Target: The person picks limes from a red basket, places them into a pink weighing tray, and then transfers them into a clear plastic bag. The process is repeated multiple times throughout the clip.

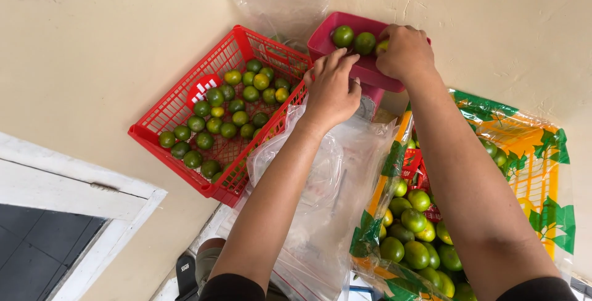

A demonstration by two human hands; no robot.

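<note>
While my arms stretch forward side by side, my left hand [332, 88] lies flat with its fingers nearly straight and together, the fingertips touching the near rim of the pink tray [370, 70]; it has nothing in its grip. My right hand [406, 51] curls over the tray's right edge, fingers bent down into it beside the limes in the tray [353, 39]. Whether those fingers close on a lime I cannot tell, because the back of the hand hides them. A yellowish lime peeks out just at its thumb side.

The tray sits right under both hands, raised on a scale whose dial [367, 107] shows between my wrists. Just left of my left hand the red basket [185, 101] comes close, its corner almost at my knuckles, with green limes spread over its floor. Beyond my fingertips a clear zip bag [280, 5] stands against the cream wall [505, 17], so little room is left ahead. Under my left forearm lies crumpled clear plastic [327, 184]. Under and beside my right forearm opens a printed sack [530, 153] in orange and green, heaped with more limes [416, 233]. Far left of my left elbow, the pale surface [80, 61] runs bare up to a white frame [74, 184].
</note>
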